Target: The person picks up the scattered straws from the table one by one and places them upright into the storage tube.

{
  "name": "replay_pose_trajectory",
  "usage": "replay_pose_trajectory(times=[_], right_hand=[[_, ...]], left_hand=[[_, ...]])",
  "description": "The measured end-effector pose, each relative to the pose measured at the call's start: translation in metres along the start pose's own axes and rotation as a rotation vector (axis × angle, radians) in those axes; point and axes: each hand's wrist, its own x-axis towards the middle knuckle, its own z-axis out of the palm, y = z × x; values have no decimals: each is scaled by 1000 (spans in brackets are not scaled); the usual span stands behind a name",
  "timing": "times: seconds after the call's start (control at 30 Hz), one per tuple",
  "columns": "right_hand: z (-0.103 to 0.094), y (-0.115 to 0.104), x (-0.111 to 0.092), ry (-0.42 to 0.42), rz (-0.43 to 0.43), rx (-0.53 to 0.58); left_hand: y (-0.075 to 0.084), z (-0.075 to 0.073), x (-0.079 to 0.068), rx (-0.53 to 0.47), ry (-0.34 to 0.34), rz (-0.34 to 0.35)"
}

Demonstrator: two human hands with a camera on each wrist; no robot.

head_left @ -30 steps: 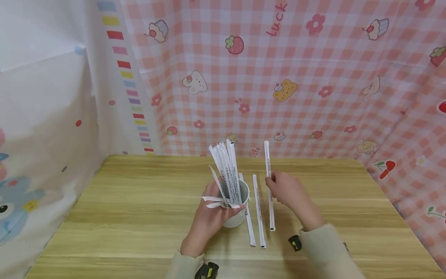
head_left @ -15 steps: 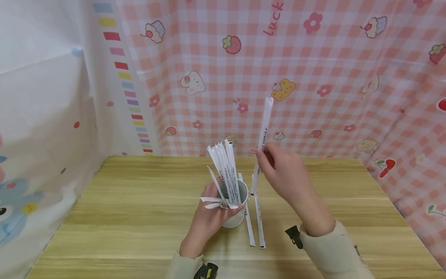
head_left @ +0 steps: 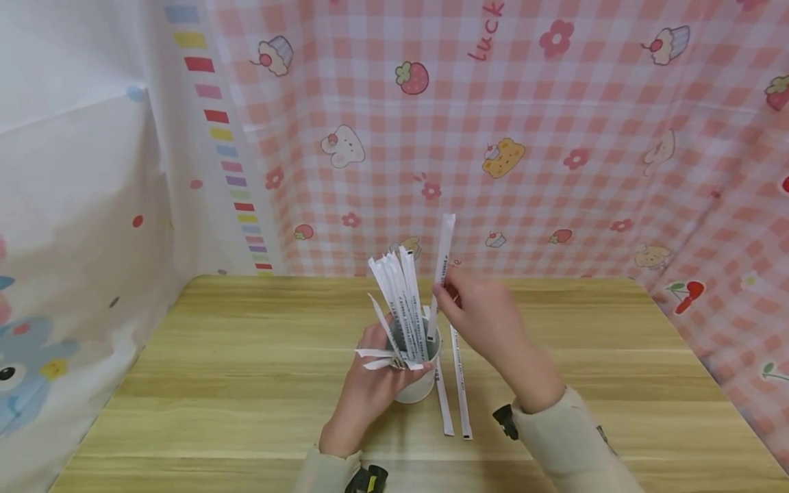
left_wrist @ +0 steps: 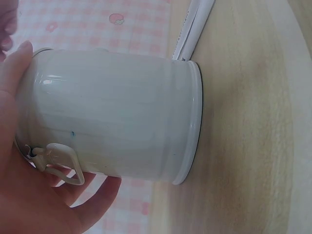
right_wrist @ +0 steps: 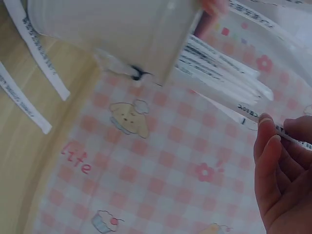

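Note:
My left hand [head_left: 365, 397] grips a small white bucket [head_left: 414, 392] near its rim, thumb and fingers spread round it. In the left wrist view the bucket [left_wrist: 117, 112] shows a ring handle [left_wrist: 63, 161] on its side. Several paper-wrapped straws [head_left: 396, 294] lean in it, and a few short paper ends stick out by the thumb. My right hand [head_left: 490, 318] pinches another wrapped straw [head_left: 445, 246] between thumb and fingers, nearly upright, its lower end overlapping the bucket's mouth. The right wrist view shows this straw [right_wrist: 247, 110] pointing toward the others.
Two wrapped straws lie on the wooden table just right of the bucket: one close by it [head_left: 445, 411], the other [head_left: 461, 390] a little farther right. A pink checked cloth [head_left: 542, 205] hangs behind the table, with a pale cloth [head_left: 74, 205] along the left.
My right hand has lifted a straw up from the table and carried it left, then down, to the bucket's mouth. The left hand and bucket have stayed in place.

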Motion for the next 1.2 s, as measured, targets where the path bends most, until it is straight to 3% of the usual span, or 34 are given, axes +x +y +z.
replay_pose_trajectory(times=[0.6, 0.9, 1.2], right_hand=[[44, 16, -16, -221, 106, 12], [48, 17, -20, -281, 146, 47], [42, 19, -25, -335, 192, 85]], left_hand=[[0, 1, 0, 19, -2, -3], [-1, 0, 0, 21, 1, 30], [-1, 0, 0, 0, -15, 5]])
